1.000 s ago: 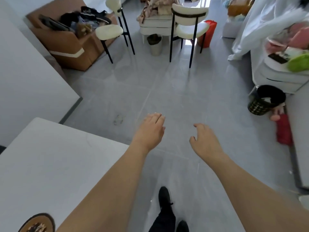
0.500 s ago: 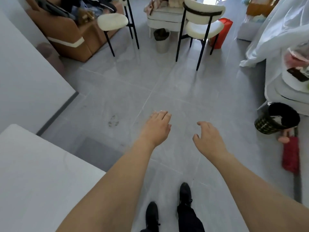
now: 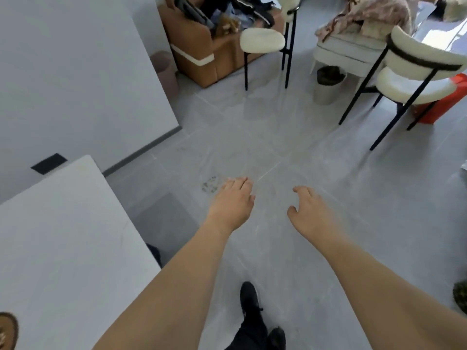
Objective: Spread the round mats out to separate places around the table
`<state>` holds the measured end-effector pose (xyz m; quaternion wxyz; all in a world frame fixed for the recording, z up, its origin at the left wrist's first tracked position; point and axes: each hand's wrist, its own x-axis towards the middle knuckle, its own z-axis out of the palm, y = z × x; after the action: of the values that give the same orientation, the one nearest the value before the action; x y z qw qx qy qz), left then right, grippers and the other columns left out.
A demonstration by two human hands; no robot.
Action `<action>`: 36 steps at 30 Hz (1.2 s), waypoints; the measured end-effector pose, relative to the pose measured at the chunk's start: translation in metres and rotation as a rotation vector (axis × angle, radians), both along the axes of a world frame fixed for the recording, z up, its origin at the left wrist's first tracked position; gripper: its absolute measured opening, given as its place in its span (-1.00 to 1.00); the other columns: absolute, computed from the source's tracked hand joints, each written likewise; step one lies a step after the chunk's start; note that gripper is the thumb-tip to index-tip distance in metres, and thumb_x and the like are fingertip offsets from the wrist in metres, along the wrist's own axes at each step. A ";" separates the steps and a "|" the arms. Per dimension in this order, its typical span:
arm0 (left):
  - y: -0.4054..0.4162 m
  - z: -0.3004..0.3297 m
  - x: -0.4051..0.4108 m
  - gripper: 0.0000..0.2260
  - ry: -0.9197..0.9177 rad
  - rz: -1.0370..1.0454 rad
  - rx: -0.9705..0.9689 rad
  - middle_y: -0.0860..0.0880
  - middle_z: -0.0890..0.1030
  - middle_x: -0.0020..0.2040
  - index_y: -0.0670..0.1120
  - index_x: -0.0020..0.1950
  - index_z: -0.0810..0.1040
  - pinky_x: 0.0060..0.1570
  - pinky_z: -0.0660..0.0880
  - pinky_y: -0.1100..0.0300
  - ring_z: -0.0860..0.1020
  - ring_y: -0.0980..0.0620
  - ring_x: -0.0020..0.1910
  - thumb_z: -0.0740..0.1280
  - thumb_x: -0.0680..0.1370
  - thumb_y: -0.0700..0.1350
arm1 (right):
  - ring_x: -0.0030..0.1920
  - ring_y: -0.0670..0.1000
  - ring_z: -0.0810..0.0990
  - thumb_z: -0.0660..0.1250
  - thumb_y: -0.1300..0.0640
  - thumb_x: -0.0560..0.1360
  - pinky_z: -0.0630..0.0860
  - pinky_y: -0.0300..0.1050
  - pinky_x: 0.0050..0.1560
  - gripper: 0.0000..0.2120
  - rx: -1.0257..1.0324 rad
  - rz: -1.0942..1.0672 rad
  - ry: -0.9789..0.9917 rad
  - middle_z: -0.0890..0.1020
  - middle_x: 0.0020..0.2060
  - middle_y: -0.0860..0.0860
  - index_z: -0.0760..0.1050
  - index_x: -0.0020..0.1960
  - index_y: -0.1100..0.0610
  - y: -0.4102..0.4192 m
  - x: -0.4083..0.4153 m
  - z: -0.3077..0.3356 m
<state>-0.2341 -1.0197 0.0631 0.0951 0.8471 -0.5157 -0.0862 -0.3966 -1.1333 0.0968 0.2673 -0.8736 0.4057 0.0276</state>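
Both hands are carried out in front over the grey tiled floor point(image 3: 290, 137) — nothing is held in either. The left hand point(image 3: 233, 202) is seen just left of centre frame, palm down, fingers loosely together and relaxed; the right hand point(image 3: 309, 210) is seen just right of centre, its grip half open, fingers curled around empty air.

The change over the last second is in the view itself: the white rectangular counter point(image 3: 63, 248) had slid down and left half a second ago and has now been brought back, filling the lower left of the frame, and the white wall panel point(image 3: 75, 72) is now seen large in the upper left. The two black shoes point(image 3: 252, 306) at bottom centre have traded places — a walk along the counter's edge is judged to be under way, with a turn toward it.

Of the task's things, only one is visible: a sliver of a brown-rimmed round woven mat point(image 3: 8, 329) has been recovered at the extreme lower-left corner, lying on the counter and cut off by the frame edge. It was out of sight half a second ago. No other mat is shown.

With both hands free, a placement is judged finished and a return for another mat likely. How many remain cannot be told.
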 end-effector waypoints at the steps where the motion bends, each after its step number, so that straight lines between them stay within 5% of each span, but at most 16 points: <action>1: 0.000 0.002 0.014 -0.59 -0.007 0.038 -0.016 -0.14 0.37 0.44 -0.17 0.45 0.31 0.43 0.13 0.01 0.31 -0.16 0.39 0.14 0.63 -0.04 | 0.35 0.13 0.32 0.18 0.13 0.54 0.30 0.01 0.34 -0.53 -0.012 0.045 0.003 0.33 0.40 0.09 0.22 0.43 0.15 -0.004 0.017 0.004; 6: 0.012 0.007 0.074 -0.61 -0.008 0.269 -0.073 -0.15 0.41 0.39 -0.18 0.40 0.36 0.32 0.29 -0.03 0.39 -0.20 0.30 0.15 0.62 -0.04 | 0.36 0.15 0.31 0.20 0.16 0.52 0.28 0.04 0.36 -0.53 -0.091 0.277 -0.025 0.36 0.38 0.13 0.26 0.41 0.17 -0.017 0.106 0.018; 15: 0.063 0.033 0.119 -0.61 -0.049 0.593 -0.128 -0.18 0.38 0.43 -0.20 0.42 0.33 0.42 0.22 -0.03 0.35 -0.19 0.36 0.12 0.64 -0.07 | 0.37 0.16 0.29 0.20 0.15 0.51 0.27 0.07 0.37 -0.52 -0.060 0.607 -0.050 0.33 0.39 0.16 0.24 0.42 0.19 -0.001 0.206 0.034; 24: 0.123 0.058 0.137 -0.64 -0.141 0.928 -0.142 -0.16 0.44 0.37 -0.20 0.38 0.39 0.30 0.33 0.01 0.43 -0.20 0.24 0.17 0.62 -0.08 | 0.36 0.15 0.33 0.19 0.16 0.51 0.28 0.06 0.38 -0.51 -0.063 0.933 -0.134 0.35 0.39 0.12 0.24 0.43 0.16 0.040 0.290 0.062; 36: 0.147 0.053 0.240 -0.66 -0.138 0.938 -0.200 -0.17 0.47 0.32 -0.22 0.33 0.42 0.25 0.36 0.02 0.45 -0.19 0.19 0.19 0.61 -0.10 | 0.36 0.14 0.33 0.21 0.18 0.49 0.28 0.05 0.38 -0.52 -0.072 0.983 -0.111 0.36 0.37 0.12 0.27 0.41 0.16 0.070 0.394 0.053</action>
<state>0.0063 -0.8727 0.1162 0.1702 0.9787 -0.0887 0.0723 -0.0023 -1.0637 0.1498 0.2136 -0.9703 -0.0686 0.0901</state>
